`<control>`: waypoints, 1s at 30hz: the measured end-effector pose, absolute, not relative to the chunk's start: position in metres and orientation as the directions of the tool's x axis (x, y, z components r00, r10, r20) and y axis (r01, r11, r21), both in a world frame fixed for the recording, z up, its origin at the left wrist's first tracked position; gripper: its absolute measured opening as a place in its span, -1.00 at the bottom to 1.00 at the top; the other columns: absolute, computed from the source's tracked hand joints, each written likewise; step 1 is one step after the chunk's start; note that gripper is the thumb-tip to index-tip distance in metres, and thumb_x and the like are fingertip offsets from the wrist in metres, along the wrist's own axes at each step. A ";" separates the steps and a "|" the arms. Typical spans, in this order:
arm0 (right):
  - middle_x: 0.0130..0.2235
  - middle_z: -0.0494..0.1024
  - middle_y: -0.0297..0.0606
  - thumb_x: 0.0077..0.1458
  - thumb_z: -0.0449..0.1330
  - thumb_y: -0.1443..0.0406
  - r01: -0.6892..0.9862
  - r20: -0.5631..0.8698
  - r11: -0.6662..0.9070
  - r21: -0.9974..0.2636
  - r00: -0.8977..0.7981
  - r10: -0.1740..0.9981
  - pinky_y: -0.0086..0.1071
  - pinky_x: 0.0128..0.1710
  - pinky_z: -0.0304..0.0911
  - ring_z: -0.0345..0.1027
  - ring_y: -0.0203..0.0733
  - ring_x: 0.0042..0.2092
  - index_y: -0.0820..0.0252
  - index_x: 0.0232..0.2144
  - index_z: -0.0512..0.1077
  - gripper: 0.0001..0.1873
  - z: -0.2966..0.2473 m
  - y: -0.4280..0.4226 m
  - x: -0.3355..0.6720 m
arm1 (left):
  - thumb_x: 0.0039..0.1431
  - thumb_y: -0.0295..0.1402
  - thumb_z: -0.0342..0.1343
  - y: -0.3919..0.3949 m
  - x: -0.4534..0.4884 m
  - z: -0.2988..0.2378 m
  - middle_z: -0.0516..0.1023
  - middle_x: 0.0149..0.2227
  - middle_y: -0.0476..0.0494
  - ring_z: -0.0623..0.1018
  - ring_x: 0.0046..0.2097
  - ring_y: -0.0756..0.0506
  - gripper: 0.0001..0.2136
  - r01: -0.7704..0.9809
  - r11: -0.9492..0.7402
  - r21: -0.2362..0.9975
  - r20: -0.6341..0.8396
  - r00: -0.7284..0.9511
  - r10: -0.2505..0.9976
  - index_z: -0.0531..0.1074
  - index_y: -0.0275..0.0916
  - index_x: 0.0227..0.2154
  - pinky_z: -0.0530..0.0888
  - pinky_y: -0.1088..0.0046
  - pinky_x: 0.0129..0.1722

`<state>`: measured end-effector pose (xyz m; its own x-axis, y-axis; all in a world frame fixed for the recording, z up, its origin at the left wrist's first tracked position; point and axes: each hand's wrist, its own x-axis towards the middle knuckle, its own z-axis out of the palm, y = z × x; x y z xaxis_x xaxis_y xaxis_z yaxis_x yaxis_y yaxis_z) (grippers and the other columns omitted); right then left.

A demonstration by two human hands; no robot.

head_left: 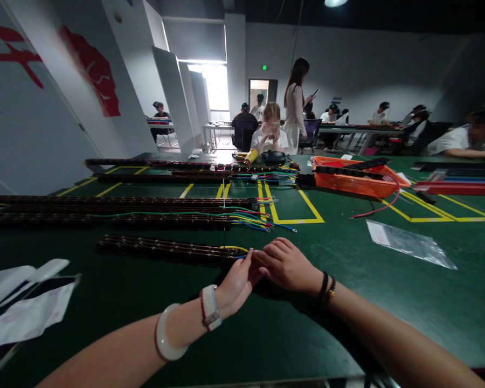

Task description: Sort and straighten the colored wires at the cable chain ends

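Observation:
My left hand (236, 283) and my right hand (288, 265) meet at the right end of a long dark terminal strip (165, 249) lying on the green table (315, 323). Both hands have their fingers pinched together on the thin yellow and blue wires (236, 249) that come out of that strip's end. The left wrist carries a white bangle and a watch, the right wrist dark bracelets. The fingertips hide the wire ends.
Longer dark strips with coloured wires (117, 210) lie further back. An orange tray (353, 180) sits at the back right, a clear plastic bag (408, 243) to the right, white paper sheets (24, 307) at the left edge. Several people sit at tables behind.

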<state>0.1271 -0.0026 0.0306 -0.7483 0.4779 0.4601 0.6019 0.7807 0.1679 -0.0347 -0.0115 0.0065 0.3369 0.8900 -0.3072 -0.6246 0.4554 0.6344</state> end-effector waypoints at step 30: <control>-0.36 0.53 -0.26 0.15 0.15 0.24 0.706 0.482 0.627 -0.330 -0.444 0.755 -0.37 -0.25 0.14 0.32 -0.24 -0.29 0.14 -0.31 0.51 -0.84 0.009 0.041 0.147 | 0.26 -0.34 -0.07 -0.011 -0.036 0.009 0.56 -0.29 -0.38 0.57 -0.17 -0.15 -0.74 -0.527 0.488 0.695 -0.304 0.399 0.865 0.42 -0.42 -0.40 0.37 0.19 0.07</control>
